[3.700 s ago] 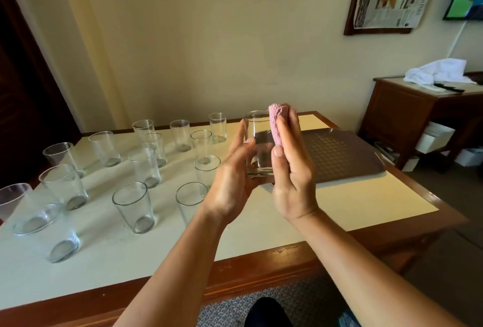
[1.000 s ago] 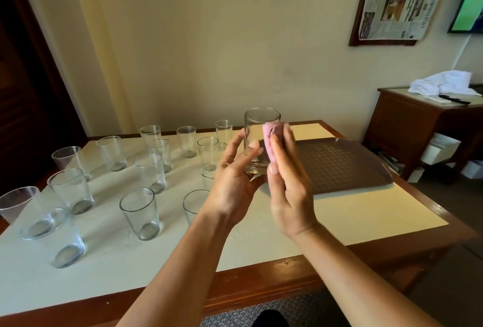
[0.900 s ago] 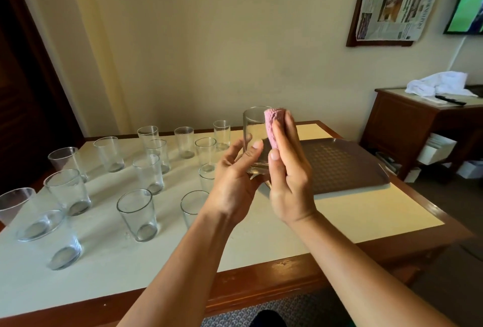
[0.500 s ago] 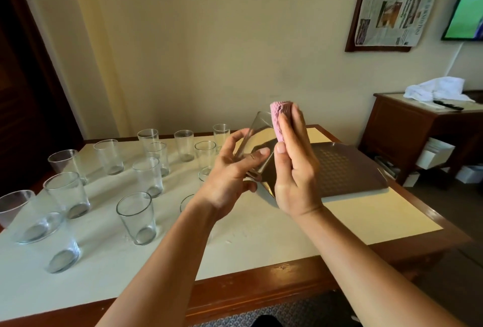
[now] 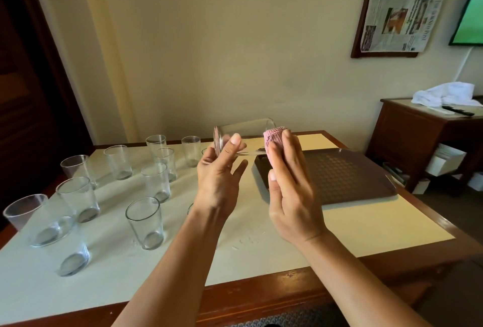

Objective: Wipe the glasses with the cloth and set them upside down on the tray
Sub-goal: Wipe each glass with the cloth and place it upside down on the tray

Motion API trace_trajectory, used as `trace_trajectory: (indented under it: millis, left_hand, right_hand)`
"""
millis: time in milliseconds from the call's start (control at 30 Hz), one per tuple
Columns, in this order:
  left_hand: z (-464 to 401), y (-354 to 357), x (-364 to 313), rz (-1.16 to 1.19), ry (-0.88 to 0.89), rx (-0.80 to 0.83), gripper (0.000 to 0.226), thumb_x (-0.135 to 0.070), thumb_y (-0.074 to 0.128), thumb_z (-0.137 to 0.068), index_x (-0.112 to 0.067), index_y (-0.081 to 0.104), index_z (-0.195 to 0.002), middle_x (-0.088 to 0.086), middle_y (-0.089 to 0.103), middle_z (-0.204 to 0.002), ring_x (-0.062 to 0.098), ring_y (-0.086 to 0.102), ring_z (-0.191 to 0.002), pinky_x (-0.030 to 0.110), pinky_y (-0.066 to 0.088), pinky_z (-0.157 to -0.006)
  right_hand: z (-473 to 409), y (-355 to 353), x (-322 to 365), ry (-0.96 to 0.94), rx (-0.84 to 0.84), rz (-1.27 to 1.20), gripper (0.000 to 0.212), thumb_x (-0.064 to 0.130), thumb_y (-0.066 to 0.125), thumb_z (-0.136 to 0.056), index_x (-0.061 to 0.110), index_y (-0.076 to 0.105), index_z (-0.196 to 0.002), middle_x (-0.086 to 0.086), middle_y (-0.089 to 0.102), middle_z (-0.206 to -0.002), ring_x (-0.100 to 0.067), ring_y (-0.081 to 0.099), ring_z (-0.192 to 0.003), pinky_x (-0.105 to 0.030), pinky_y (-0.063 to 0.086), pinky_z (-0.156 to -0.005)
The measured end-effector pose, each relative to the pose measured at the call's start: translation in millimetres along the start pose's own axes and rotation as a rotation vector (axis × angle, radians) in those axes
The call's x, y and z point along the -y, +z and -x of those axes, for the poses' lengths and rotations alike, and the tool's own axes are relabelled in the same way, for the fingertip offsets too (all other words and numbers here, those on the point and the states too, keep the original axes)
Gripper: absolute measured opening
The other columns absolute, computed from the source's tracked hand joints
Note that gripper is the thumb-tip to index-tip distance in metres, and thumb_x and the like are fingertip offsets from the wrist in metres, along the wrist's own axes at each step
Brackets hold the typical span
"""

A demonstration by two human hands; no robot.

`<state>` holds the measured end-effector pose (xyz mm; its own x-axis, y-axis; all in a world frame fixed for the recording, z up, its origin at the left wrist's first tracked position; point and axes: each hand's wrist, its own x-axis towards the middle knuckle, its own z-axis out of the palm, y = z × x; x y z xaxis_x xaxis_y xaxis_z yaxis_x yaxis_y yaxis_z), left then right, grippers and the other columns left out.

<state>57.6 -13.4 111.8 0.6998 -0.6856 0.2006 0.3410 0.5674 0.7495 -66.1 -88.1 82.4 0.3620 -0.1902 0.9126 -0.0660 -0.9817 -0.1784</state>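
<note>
Your left hand (image 5: 219,172) gripping the glass (image 5: 244,138) sideways at its base, your right hand (image 5: 290,185) pinching the pink cloth (image 5: 273,141) against its mouth, tray (image 5: 352,177) just beyond.

We see the table (image 5: 366,230) bearing upright glasses (image 5: 145,222) on its left half and the tray (image 5: 347,177) on its right. Between them, above the table, the left hand (image 5: 219,177) and right hand (image 5: 290,188) hold a glass (image 5: 244,134) lying sideways, base leftward. A side cabinet (image 5: 418,138) stands right of the table.
</note>
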Motion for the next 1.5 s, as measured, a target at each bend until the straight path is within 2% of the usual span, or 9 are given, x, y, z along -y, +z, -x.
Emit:
trace_trajectory:
  millis: [167,233,333,400,500,667,1000,1167,1500]
  left_hand:
    - [-1,2,-3,0.06,-0.013,-0.024,0.028,-0.039,0.086,-0.081,-0.023,0.067,-0.094,-0.003,0.068,-0.09,0.015,0.068,-0.087,0.04,0.054,-0.094]
    - [0,6,-3,0.027,-0.028,-0.01,0.057,-0.047,0.091,-0.075,-0.011,0.068,-0.112,0.007,0.068,-0.102,0.02,0.069,-0.09,0.035,0.058,-0.082]
    - [4,11,0,-0.028,-0.048,0.012,0.102,-0.068,0.084,-0.072,0.005,0.055,-0.138,0.023,0.065,-0.128,0.033,0.066,-0.114,0.046,0.053,-0.1]
    - [4,12,2,-0.132,-0.082,0.04,0.097,-0.079,0.066,-0.081,-0.005,0.056,-0.142,0.019,0.067,-0.133,0.033,0.067,-0.12,0.05,0.051,-0.106]
    - [6,13,2,-0.256,-0.194,0.069,0.077,-0.081,0.05,-0.086,-0.026,0.064,-0.137,0.01,0.074,-0.123,0.025,0.075,-0.105,0.039,0.061,-0.08]
    - [3,10,-2,-0.288,-0.264,0.13,0.039,-0.044,0.043,-0.104,-0.021,0.074,-0.113,0.012,0.071,-0.102,0.025,0.069,-0.086,0.04,0.056,-0.077]
    - [18,13,19,-0.304,-0.108,0.165,0.067,-0.06,0.063,-0.091,-0.012,0.056,-0.137,0.013,0.068,-0.106,0.02,0.068,-0.084,0.027,0.053,-0.066]
    - [9,9,7,-0.197,-0.239,0.141,0.041,-0.042,0.046,-0.106,-0.022,0.06,-0.139,0.01,0.066,-0.109,0.025,0.062,-0.09,0.038,0.053,-0.078]
    - [12,6,6,-0.146,-0.192,0.113,0.05,-0.047,0.051,-0.104,-0.018,0.059,-0.144,0.005,0.072,-0.117,0.014,0.069,-0.084,0.028,0.057,-0.069]
  right_hand:
    - [-5,1,7,-0.116,0.022,0.051,0.042,0.001,0.047,-0.101,-0.009,0.051,-0.142,-0.03,0.038,-0.155,-0.045,0.032,-0.149,-0.049,0.033,-0.122]
    - [-5,5,11,-0.109,0.038,0.029,0.042,0.004,0.045,-0.102,-0.008,0.052,-0.142,-0.028,0.04,-0.155,-0.043,0.034,-0.149,-0.049,0.035,-0.121]
    - [-5,9,14,-0.042,0.06,-0.069,0.043,0.006,0.043,-0.103,-0.004,0.051,-0.144,-0.024,0.04,-0.157,-0.037,0.034,-0.15,-0.043,0.032,-0.123]
    - [-7,11,13,0.042,0.088,-0.164,0.045,0.008,0.041,-0.104,0.0,0.047,-0.148,-0.017,0.038,-0.16,-0.03,0.032,-0.152,-0.041,0.031,-0.124]
    - [-10,13,5,0.187,0.117,-0.313,0.047,0.01,0.039,-0.107,0.005,0.039,-0.154,-0.008,0.036,-0.163,-0.02,0.029,-0.154,-0.046,0.033,-0.123]
    - [9,8,4,0.274,0.081,-0.419,0.049,0.018,0.037,-0.108,0.003,0.034,-0.155,-0.009,0.034,-0.164,-0.024,0.028,-0.154,-0.051,0.033,-0.122]
    - [-7,9,4,0.248,-0.011,-0.441,0.049,0.004,0.04,-0.105,-0.004,0.035,-0.153,-0.015,0.035,-0.162,-0.029,0.027,-0.154,-0.052,0.029,-0.124]
    - [23,7,16,0.205,0.024,-0.458,0.046,0.008,0.041,-0.105,-0.002,0.039,-0.15,-0.009,0.034,-0.163,-0.03,0.03,-0.154,-0.041,0.031,-0.123]
    - [23,13,22,0.227,0.076,-0.536,0.046,0.005,0.041,-0.106,0.001,0.038,-0.152,-0.015,0.033,-0.164,-0.035,0.026,-0.154,-0.058,0.034,-0.12]
